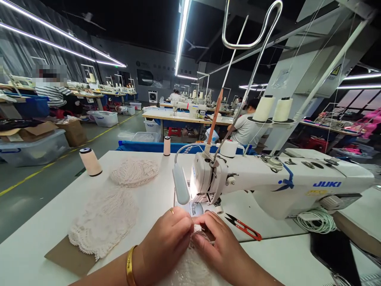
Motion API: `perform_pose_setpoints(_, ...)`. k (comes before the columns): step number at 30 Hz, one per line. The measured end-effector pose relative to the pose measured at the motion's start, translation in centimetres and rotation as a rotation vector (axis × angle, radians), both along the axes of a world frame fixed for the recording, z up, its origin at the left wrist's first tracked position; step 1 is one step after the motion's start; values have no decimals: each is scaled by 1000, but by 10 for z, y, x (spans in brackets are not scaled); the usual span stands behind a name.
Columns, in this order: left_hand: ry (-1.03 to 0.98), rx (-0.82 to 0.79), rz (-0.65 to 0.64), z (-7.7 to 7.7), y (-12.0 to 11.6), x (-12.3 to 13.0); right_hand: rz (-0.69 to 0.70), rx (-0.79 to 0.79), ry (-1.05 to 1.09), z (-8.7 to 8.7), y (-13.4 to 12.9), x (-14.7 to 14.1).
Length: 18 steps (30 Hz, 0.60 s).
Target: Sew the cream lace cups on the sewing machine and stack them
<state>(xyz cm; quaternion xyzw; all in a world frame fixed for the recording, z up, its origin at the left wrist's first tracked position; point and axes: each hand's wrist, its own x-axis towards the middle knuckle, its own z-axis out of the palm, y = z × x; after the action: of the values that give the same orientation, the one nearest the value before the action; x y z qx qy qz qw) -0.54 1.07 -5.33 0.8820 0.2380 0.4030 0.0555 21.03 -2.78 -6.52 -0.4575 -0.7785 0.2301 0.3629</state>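
My left hand (169,234) and my right hand (218,242) meet just in front of the needle area of a white sewing machine (250,171). Between them they pinch the gathered edge of a piece of cream lace fabric (192,268), which hangs down toward me. The fingers of both hands are closed on it; parts of the fabric are hidden beneath them. A small lamp (180,184) lights the presser foot (194,208) just beyond my fingertips. Red-handled thread snips (244,227) lie to the right of my right hand.
Gathered lace pieces (104,218) lie at the left, one partly over brown cardboard (67,256). Two thread cones, one upright (167,146) and one tilted (91,162), stand farther back. A coiled pale cord (317,219) and a black flat object (335,252) are at the right. A person (244,127) sits beyond.
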Motion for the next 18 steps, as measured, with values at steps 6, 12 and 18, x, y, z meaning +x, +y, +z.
perform_pose_setpoints(6, -36, 78, 55, 6, -3, 0, -11, 119, 24, -2, 3, -2)
perform_pose_setpoints(12, -61, 120, 104, 5, -3, 2, 0, 192, 18, -5, 3, -1)
perform_pose_setpoints(18, -88, 127, 108, 4, -2, 3, -2, 220, 21, -6, 4, -3)
